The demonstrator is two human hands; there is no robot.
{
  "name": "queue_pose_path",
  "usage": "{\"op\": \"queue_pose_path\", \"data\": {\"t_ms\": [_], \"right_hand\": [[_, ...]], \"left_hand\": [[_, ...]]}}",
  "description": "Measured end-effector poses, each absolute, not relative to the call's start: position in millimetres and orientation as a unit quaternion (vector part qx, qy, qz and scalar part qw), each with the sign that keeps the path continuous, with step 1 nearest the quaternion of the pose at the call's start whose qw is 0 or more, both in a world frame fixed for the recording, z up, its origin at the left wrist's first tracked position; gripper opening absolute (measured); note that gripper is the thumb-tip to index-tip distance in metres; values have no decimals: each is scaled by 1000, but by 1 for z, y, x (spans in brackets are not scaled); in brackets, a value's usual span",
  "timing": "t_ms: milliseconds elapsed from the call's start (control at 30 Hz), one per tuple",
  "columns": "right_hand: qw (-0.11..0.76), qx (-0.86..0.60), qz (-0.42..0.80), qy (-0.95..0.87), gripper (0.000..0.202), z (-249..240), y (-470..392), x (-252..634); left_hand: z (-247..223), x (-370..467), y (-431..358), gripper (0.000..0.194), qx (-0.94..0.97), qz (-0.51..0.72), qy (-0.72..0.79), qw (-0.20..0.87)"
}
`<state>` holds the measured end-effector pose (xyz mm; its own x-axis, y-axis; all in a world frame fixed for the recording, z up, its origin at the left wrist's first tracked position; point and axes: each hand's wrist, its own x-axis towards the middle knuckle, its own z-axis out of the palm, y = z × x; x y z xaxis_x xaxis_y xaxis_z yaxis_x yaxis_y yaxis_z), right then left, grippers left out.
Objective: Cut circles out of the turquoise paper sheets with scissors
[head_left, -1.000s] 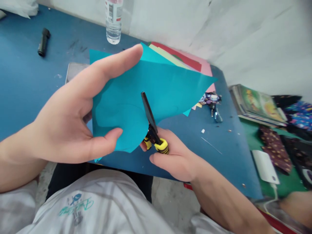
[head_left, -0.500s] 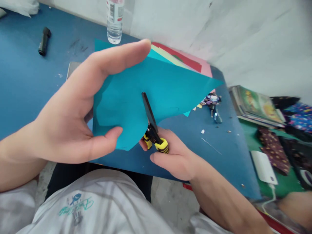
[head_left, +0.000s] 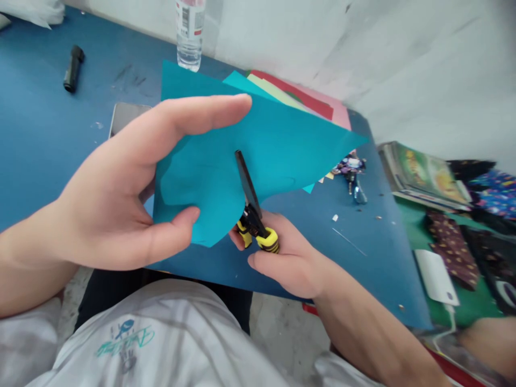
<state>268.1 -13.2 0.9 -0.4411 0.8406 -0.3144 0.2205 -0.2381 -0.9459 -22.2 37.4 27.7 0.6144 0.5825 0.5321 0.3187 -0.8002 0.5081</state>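
A sheet of teal paper (head_left: pixel 282 145) is held up over the table, its lower edge cut in a curve and a faint drawn line showing near it. My left hand (head_left: pixel 137 177) is closed on the sheet's left part, thumb and index finger on the near face, the other fingers hidden behind. Black scissors with yellow handles (head_left: pixel 250 199) are in my right hand (head_left: pixel 288 255), below the sheet. One dark blade lies across the near face of the paper; the other blade is hidden behind it.
On the blue table (head_left: pixel 322 269) stand a water bottle (head_left: pixel 189 40) and a stack of coloured paper (head_left: pixel 322 107). A phone (head_left: pixel 127 117), a black cylindrical object (head_left: pixel 73 69) and a keychain bundle (head_left: pixel 352 166) lie around. Books (head_left: pixel 427 174) and a white power bank (head_left: pixel 436 277) are at right.
My left index finger has moved slightly down, and the paper's upper left corner has shifted right, uncovering more of the phone and paper stack. My right hand and the scissors look nearly still.
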Motion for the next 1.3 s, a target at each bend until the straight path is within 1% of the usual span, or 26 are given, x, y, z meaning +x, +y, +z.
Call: {"op": "queue_pose_path", "data": {"t_ms": [133, 233, 267, 433, 700, 867, 1033, 1133, 1167, 1233, 1300], "right_hand": [[242, -451, 643, -569, 21, -1, -10, 271], [227, -435, 643, -588, 23, -3, -6, 274], [222, -429, 642, -595, 24, -4, -5, 275], [219, -430, 632, -607, 24, -4, -4, 276], [218, -448, 625, -600, 22, 0, -8, 273], [213, -445, 627, -603, 19, -2, -7, 274], [207, -435, 629, -610, 19, -6, -6, 276], [201, -435, 632, -609, 18, -7, -5, 277], [202, -436, 632, -608, 18, -8, -5, 277], [202, -432, 636, -607, 18, -7, -6, 277], [205, -426, 637, -609, 17, -7, -6, 276]], "left_hand": [[26, -24, 35, 64, 886, 354, 244, 174], [24, -25, 35, 65, 876, 381, 238, 175], [24, -25, 35, 64, 877, 365, 255, 180], [27, -25, 33, 60, 865, 360, 286, 199], [26, -24, 35, 49, 872, 371, 270, 168], [27, -25, 33, 53, 875, 361, 279, 161], [29, -30, 33, 57, 863, 362, 298, 189], [28, -13, 31, 46, 872, 373, 246, 202], [28, -1, 28, 49, 879, 377, 206, 205], [26, 30, 17, 68, 891, 372, 143, 217], [23, 61, 5, 78, 896, 361, 120, 230]]}}
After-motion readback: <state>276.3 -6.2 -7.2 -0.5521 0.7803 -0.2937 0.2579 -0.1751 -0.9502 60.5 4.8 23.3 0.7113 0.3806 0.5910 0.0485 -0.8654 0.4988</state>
